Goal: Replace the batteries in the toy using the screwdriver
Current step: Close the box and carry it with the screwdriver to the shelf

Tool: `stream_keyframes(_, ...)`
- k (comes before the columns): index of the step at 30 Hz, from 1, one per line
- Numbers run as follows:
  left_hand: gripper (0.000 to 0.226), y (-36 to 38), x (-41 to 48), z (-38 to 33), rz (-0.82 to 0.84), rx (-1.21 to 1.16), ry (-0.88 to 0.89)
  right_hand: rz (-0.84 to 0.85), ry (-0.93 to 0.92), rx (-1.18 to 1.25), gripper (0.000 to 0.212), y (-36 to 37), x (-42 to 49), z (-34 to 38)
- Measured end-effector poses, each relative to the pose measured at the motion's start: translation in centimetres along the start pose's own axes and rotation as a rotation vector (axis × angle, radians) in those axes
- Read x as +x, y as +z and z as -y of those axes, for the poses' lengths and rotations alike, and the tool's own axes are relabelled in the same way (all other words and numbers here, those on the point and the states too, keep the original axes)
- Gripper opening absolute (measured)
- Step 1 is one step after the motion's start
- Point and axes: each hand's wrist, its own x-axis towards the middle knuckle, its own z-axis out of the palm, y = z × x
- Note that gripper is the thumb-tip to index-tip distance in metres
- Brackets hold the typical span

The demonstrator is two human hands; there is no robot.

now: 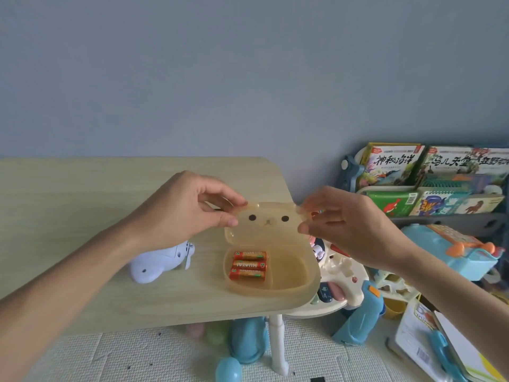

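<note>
Both hands [190, 208] [349, 224] outstretched, fingertips pinching the raised bear-faced lid [268, 221].

- The left forearm covers the near end of the white toy [162, 259], so its full shape can't be read.
- The surface [68, 188] runs off the left edge.
- The books [451, 183] are cut by the right edge, their small print unreadable.
- The raised lid [268, 224] hides the surface behind it.
</note>
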Motion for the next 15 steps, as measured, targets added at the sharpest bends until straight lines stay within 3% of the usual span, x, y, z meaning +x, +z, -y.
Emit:
stream_keyframes(4, 0.023, 0.1, -1.8, -0.8, 0.066, -0.096, 0.109, 0.022, -0.011, 0.173, 0.033, -0.2, -2.5, 1.1)
stream_keyframes(7, 0.031, -0.1, -1.9, -1.0, 0.123, -0.115, 0.072, 0.117, 0.01, 0.207, 0.036, 0.1, -3.4, 1.2)
stream_keyframes(11, 0.064, 0.4, -1.9, -1.1, 0.235, 0.03, -0.048, 0.226, -0.003, 0.008, 0.063, -0.2, -3.3, 2.0)
stream_keyframes(15, 0.086, 0.9, -2.5, -1.6, 0.297, 0.223, -0.081, 0.275, -0.003, -0.188, 0.068, 0.2, -3.4, 2.7)
